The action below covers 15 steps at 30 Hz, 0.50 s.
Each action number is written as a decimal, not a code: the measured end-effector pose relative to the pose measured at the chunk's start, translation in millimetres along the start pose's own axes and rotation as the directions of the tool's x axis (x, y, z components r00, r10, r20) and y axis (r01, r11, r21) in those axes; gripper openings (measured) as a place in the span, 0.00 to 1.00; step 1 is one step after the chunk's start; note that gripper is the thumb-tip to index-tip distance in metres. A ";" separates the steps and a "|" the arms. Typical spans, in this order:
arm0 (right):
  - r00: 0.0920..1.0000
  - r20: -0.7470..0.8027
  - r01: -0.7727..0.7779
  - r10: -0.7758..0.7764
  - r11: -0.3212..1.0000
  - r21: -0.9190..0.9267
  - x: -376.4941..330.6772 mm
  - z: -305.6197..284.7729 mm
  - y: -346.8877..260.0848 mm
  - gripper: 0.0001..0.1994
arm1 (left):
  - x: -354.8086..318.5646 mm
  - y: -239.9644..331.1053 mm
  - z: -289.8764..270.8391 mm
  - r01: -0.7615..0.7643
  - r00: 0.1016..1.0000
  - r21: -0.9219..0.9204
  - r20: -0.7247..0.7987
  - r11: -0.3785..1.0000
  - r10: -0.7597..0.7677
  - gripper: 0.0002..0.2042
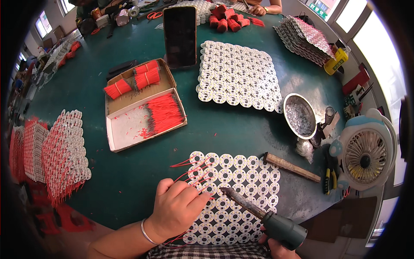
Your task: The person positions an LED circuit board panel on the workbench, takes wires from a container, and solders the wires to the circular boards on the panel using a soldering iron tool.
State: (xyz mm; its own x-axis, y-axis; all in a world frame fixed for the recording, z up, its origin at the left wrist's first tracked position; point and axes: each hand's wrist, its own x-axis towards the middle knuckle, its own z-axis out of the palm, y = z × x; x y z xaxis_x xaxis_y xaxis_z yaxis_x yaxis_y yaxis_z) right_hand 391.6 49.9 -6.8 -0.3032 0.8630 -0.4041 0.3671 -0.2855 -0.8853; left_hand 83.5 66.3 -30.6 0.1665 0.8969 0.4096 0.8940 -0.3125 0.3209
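Panel of round white boards (235,216) lies flat on the worktop (142,172), presumably so each board is reachable. My left grip (179,207) is over the panel's left side, fingertips together, seemingly pinching a red wire (212,198) to steady it. My right grip (282,251) clamps the soldering iron (267,219) by its handle at the panel's near right side, tip slanted toward my left fingertips. Beyond the panel's far left corner, an open box (122,127) holds red wires (166,113), likely for easy picking.

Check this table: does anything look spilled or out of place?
Yes. Short red scraps lie scattered in the white tray, apart from its neat pile of wires, and a few more dot the green table. The wooden stick also lies slanted, one end at a corner of the disc sheet.
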 end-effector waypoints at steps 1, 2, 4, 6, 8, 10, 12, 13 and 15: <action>1.000 0.001 -0.002 0.002 1.000 0.001 0.1 2.1 0.0 0.14 | -0.2 -0.4 0.2 0.001 1.000 0.000 0.003 1.000 -0.001 0.07; 1.000 -0.015 0.002 -0.002 1.000 0.013 -0.2 4.0 -0.5 0.13 | -0.1 -0.9 0.7 0.004 1.000 -0.004 0.002 1.000 -0.004 0.07; 1.000 -0.031 0.006 -0.005 1.000 0.024 0.2 8.8 -2.2 0.13 | 0.1 -1.6 1.1 0.008 1.000 -0.009 0.000 1.000 -0.008 0.07; 0.989 -0.091 0.109 -0.114 0.992 -0.057 3.0 12.8 -4.6 0.14 | 0.2 -2.0 1.8 0.005 1.000 -0.020 0.001 1.000 -0.005 0.07; 0.993 -0.078 0.081 -0.085 0.995 -0.052 2.8 11.8 -9.9 0.14 | 0.0 -1.6 1.5 -0.005 1.000 -0.008 0.015 1.000 0.006 0.07; 0.996 -0.064 0.054 -0.056 0.997 -0.046 4.3 11.6 -14.4 0.14 | -0.6 -1.7 1.7 -0.017 0.999 0.006 0.029 1.000 0.017 0.07; 0.993 -0.061 0.094 -0.099 0.992 -0.079 5.9 12.2 -17.5 0.14 | -1.2 -1.4 2.1 -0.015 1.000 -0.012 0.023 1.000 0.015 0.06; 0.993 -0.061 0.094 -0.099 0.992 -0.079 5.6 11.7 -17.0 0.14 | -1.0 -1.2 1.9 -0.015 1.000 -0.012 0.023 1.000 0.015 0.06; 0.994 -0.032 0.096 -0.100 0.989 -0.108 6.4 11.0 -15.3 0.13 | -0.5 -1.5 0.8 -0.010 0.999 -0.011 0.030 1.000 0.010 0.06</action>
State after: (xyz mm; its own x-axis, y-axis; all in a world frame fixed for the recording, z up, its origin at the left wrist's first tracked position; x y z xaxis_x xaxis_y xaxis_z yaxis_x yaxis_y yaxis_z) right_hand 374.4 55.2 1.7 -0.3099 0.9004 -0.3054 0.4291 -0.1542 -0.8900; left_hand 82.4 66.5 -32.0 0.1881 0.9027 0.3871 0.8877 -0.3248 0.3262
